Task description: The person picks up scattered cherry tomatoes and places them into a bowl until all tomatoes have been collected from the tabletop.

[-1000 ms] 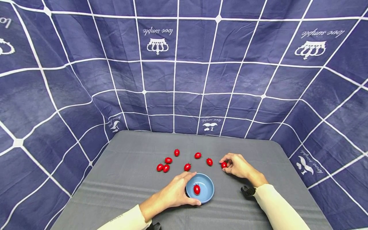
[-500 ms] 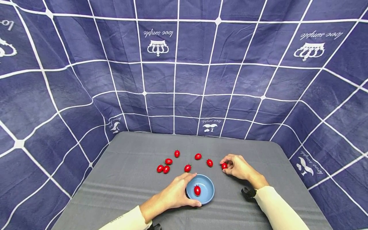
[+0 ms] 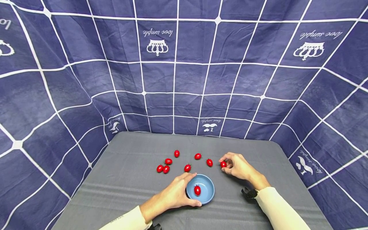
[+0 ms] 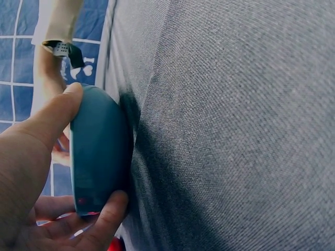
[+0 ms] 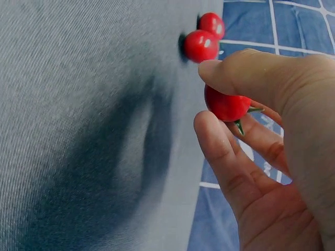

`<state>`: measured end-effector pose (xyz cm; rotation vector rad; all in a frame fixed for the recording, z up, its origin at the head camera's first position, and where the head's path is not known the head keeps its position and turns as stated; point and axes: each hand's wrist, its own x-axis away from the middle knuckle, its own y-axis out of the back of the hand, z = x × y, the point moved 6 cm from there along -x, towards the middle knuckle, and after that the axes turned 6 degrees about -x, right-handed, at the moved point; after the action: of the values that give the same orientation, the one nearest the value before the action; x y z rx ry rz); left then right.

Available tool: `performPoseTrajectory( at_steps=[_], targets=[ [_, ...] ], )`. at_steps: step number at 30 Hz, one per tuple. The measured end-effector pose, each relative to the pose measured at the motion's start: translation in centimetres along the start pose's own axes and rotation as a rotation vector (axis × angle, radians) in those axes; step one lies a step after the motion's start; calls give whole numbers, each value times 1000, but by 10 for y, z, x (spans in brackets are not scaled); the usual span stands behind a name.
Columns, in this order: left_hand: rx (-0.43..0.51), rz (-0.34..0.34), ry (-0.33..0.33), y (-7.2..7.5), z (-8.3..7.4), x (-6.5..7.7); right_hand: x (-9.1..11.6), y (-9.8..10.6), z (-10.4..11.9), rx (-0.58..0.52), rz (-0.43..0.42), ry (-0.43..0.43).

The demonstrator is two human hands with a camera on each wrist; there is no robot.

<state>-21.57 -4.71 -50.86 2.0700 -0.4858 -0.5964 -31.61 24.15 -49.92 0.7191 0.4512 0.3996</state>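
Note:
My left hand (image 3: 179, 191) grips a small blue bowl (image 3: 207, 189) by its left side, thumb at the near rim and fingers round the far one. One cherry tomato (image 3: 197, 190) with a green stem lies inside the bowl. Right of the bowl, my right hand (image 3: 237, 165) pinches another cherry tomato (image 5: 228, 103) between thumb and fingers, its green calyx showing in the right wrist view. From the left wrist, the bowl's outer wall (image 4: 101, 146) stands between thumb and fingers, close over the grey cloth.
Several more cherry tomatoes lie on the grey table (image 3: 138, 147) beyond the bowl: a cluster (image 3: 166, 169) at the left, single ones behind, and one tomato (image 3: 209, 162) near my right hand. A blue grid-patterned curtain (image 3: 189, 80) encloses the back and sides.
My right hand has shifted very slightly up and left with its cherry tomato. The left hand and bowl stay in place.

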Motion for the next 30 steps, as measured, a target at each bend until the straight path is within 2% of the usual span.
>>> performPoseTrajectory(
  at_steps=[5, 12, 30],
  targets=[
    [1, 3, 13, -1, 0, -1, 0, 2, 12, 25, -6, 41],
    [0, 3, -1, -1, 0, -2, 0, 3, 29, 39, -11, 89],
    [-13, 12, 17, -2, 1, -2, 1, -2, 53, 53, -9, 137]
  ],
)
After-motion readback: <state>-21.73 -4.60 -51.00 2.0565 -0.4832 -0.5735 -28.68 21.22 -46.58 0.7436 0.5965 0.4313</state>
